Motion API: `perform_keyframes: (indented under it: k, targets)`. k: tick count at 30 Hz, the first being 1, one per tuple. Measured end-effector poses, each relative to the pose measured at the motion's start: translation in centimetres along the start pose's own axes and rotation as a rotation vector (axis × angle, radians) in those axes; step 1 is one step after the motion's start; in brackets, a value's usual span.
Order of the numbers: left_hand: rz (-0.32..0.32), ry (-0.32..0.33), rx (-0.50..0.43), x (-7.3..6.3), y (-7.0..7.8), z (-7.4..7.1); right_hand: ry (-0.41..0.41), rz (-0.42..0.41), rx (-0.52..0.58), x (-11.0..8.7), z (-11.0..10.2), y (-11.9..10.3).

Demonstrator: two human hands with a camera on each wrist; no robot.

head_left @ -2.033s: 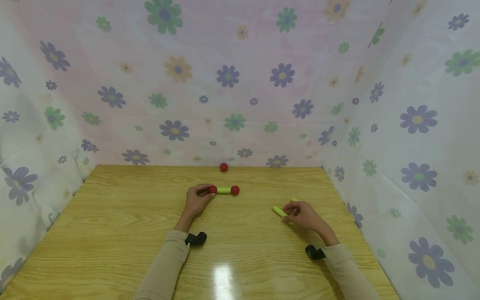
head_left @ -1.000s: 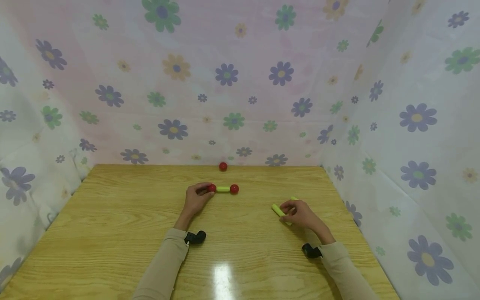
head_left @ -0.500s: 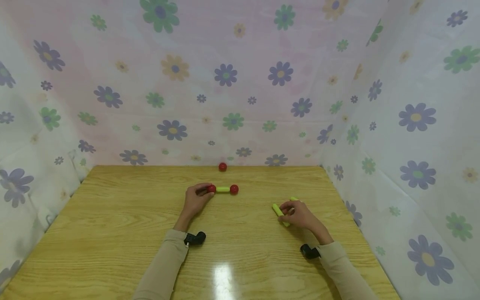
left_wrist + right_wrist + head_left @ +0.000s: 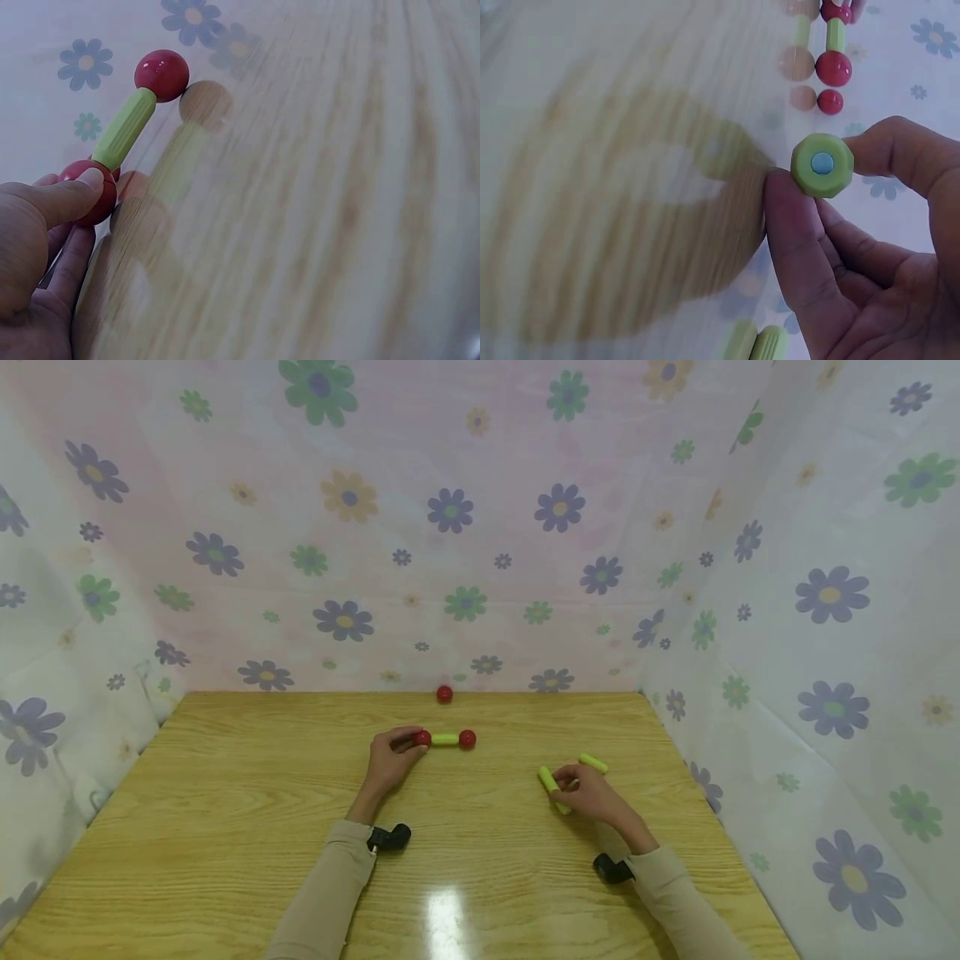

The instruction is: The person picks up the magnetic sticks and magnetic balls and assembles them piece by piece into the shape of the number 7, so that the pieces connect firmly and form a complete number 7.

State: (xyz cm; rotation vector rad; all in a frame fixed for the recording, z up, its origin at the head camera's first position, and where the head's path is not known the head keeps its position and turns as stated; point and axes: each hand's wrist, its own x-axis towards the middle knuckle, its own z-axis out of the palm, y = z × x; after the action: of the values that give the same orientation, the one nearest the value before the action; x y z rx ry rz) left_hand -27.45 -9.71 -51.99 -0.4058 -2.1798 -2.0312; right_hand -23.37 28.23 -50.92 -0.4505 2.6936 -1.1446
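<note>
My left hand (image 4: pixel 392 766) pinches a red ball (image 4: pixel 84 196) between thumb and fingers. A ribbed light-green rod (image 4: pixel 124 129) joins that ball to a second red ball (image 4: pixel 162 76), so the piece looks like a small dumbbell lying along the table. On the right side, my right hand (image 4: pixel 592 793) pinches another light-green rod (image 4: pixel 550 781) between thumb and fingertip. One end of it, with a pale blue disc in its middle, faces the camera in the right wrist view. A third green rod (image 4: pixel 593 763) lies just behind the right hand.
One loose red ball (image 4: pixel 444 694) sits at the far edge of the wooden table (image 4: pixel 225 793). Flower-printed cloth (image 4: pixel 480 527) hangs behind the table and along both sides.
The right hand has shifted a little to the left with its green rod, which has turned more upright in the head view. More of the rod behind it shows. The left hand stays put.
</note>
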Motion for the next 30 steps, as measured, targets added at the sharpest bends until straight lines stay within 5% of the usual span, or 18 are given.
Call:
perform_keyframes:
  k: [20, 30]
  targets:
    - [-0.018, 0.002, -0.003, 0.0, -0.1, 0.0, 0.061, 0.162, 0.122, 0.2, 1.6, -1.3]
    - [-0.013, 0.013, -0.007, 0.0, -0.2, 0.1, 0.021, 0.199, 0.212, 0.6, 2.6, -2.5]
